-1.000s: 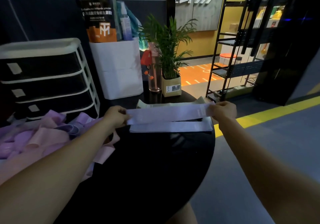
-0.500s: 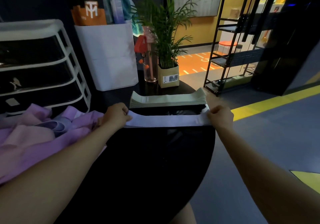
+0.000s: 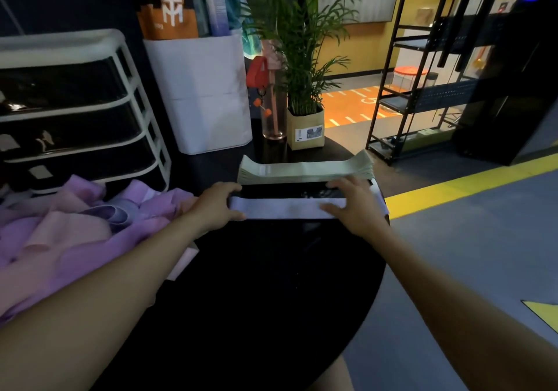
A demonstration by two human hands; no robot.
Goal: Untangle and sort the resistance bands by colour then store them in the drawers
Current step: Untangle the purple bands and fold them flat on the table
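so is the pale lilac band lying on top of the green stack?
No, the pale lilac flat band lies on the black round table, with a dark gap before the stack of pale green bands.

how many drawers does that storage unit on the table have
3 drawers: top, middle, bottom, stacked in the white-framed unit at far left; its left edge is cut off.
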